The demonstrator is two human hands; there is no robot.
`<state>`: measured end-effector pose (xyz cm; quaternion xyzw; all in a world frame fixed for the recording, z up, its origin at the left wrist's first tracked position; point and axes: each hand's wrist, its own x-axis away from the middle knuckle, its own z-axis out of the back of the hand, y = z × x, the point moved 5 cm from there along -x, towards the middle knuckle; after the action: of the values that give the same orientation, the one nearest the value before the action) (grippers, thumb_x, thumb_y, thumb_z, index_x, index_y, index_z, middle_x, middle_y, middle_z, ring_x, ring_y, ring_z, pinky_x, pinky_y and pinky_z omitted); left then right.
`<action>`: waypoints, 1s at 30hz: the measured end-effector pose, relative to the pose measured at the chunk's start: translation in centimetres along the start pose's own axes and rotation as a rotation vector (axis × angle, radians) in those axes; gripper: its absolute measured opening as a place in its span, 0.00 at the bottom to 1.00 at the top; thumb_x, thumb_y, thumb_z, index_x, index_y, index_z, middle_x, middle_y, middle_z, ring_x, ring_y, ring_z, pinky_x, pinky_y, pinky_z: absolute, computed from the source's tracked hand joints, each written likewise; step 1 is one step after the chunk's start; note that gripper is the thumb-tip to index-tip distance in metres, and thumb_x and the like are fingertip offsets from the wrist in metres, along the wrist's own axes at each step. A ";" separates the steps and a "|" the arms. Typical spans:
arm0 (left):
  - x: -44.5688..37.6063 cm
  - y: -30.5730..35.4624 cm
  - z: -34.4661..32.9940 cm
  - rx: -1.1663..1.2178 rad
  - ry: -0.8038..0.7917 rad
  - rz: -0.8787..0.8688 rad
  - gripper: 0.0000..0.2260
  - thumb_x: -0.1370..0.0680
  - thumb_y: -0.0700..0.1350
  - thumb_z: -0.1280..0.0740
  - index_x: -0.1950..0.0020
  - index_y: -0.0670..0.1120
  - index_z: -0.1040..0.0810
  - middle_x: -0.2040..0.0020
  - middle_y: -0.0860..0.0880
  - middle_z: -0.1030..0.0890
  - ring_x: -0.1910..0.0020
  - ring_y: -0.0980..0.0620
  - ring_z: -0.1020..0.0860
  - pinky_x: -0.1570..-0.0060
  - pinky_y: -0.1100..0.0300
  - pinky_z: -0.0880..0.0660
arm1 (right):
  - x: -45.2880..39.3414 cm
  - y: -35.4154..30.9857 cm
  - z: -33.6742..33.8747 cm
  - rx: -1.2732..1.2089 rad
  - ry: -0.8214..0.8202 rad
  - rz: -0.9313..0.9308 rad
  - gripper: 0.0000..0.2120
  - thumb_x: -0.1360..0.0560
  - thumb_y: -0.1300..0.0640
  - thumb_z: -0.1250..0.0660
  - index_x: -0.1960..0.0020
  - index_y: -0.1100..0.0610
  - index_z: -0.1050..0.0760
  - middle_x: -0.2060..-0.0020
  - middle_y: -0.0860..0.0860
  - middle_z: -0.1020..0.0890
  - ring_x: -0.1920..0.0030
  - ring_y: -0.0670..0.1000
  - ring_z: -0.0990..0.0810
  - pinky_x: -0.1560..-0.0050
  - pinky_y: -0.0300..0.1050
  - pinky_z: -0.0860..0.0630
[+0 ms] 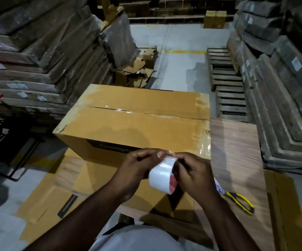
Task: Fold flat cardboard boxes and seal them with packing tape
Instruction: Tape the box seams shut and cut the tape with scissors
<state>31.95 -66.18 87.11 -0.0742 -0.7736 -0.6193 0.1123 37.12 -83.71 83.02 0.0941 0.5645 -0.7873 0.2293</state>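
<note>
Tape roll: clear packing tape roll [162, 175] up in both hands, held just short of the near wall of the box, its core hole facing right.
Left hand: left hand [137, 168] wraps the roll from the left, thumb laid over the top edge, fingers curled under.
Right hand: right hand [193, 175] clamps the roll's right side, fingertips picking at the upper rim, probably hunting the loose tape end.
Box: cardboard box [139, 120] sits straight ahead on the tabletop [237, 142], flaps closed, long axis running left to right.
Seam: centre seam [146, 111] runs the same way, well beyond the hands, glossy tape already along it and down both ends.
Nearer hand: both sit level in front of the box; right is closer to the taped right end.
Flat stock: flat cardboard [56, 200] lies under the forearms, unfolded.
Scissors: yellow-handled scissors [237, 198] rest on the tabletop just right of the right hand.
Next call: looks like another strip.
</note>
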 end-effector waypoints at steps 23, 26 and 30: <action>-8.9 14.5 32.0 0.192 -0.016 -0.114 0.13 0.26 0.44 0.28 0.46 0.39 0.14 0.47 0.44 0.13 0.47 0.50 0.15 0.42 0.58 0.19 | -12.9 -17.7 -29.1 0.567 0.054 0.535 0.07 0.21 0.54 0.28 0.49 0.56 0.13 0.47 0.47 0.12 0.38 0.50 0.18 0.24 0.66 0.37; -10.6 14.3 35.1 0.226 -0.070 -0.034 0.11 0.24 0.42 0.28 0.45 0.38 0.15 0.47 0.44 0.13 0.48 0.50 0.15 0.44 0.59 0.18 | -14.0 -17.3 -32.5 0.505 0.075 0.344 0.16 0.19 0.49 0.32 0.47 0.63 0.15 0.50 0.57 0.12 0.45 0.52 0.18 0.30 0.55 0.25; -13.3 14.7 37.8 0.067 -0.084 -0.049 0.07 0.21 0.41 0.28 0.48 0.38 0.14 0.51 0.43 0.13 0.52 0.49 0.15 0.53 0.60 0.19 | -14.9 -16.0 -35.5 0.046 0.062 -0.231 0.21 0.18 0.38 0.36 0.45 0.55 0.17 0.54 0.49 0.13 0.53 0.51 0.15 0.56 0.58 0.16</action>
<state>45.40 -25.73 89.56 -0.0771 -0.7994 -0.5920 0.0670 38.81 -42.69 90.37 0.0581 0.5601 -0.8180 0.1175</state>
